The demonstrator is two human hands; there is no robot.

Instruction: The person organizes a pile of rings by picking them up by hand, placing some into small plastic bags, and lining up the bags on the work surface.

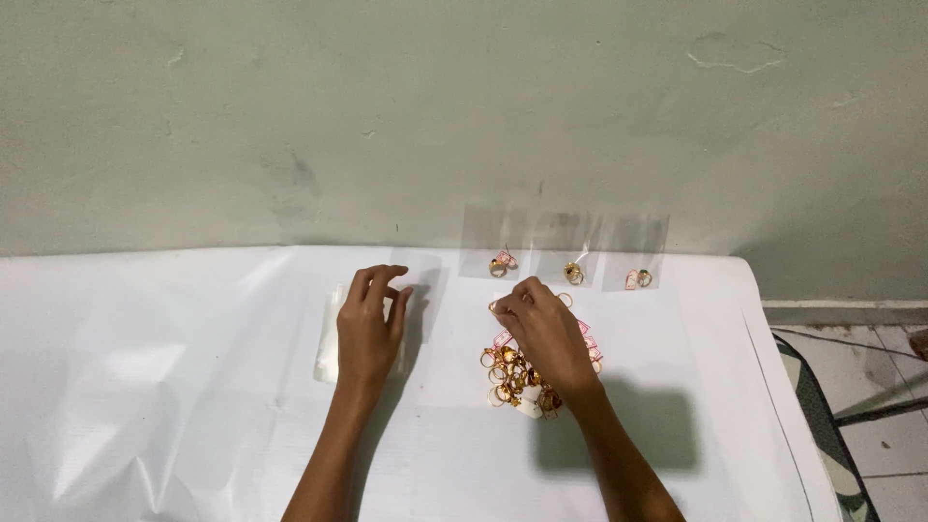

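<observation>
Gold rings: a heap of small gold-coloured metal rings (pixel 517 377) with pink-and-white tags lies on the white-covered counter (pixel 193 387), partly under the right hand.
Right hand: the right hand (pixel 546 333) rests over the far side of the heap, fingertips pinched on one small gold ring (pixel 496 305) lifted just beyond the heap.
Left hand: the left hand (pixel 372 324) lies left of the heap, well apart from it, fingers curled down onto a stack of clear flat plastic sleeves (pixel 331 338); it presses rather than grips.
Filled bags: three clear plastic bags stand in a row beyond the heap, leaning against the grey wall (pixel 387 116).
Left bag (pixel 493 242): holds a gold ring with a pink tag.
Middle bag (pixel 568 246): holds a single gold ring, directly beyond the heap.
Right bag (pixel 638 251): holds a ring with a green stone and a tag.
Floor: tiled floor (pixel 870 406) shows to the right of the counter, far from the heap.
</observation>
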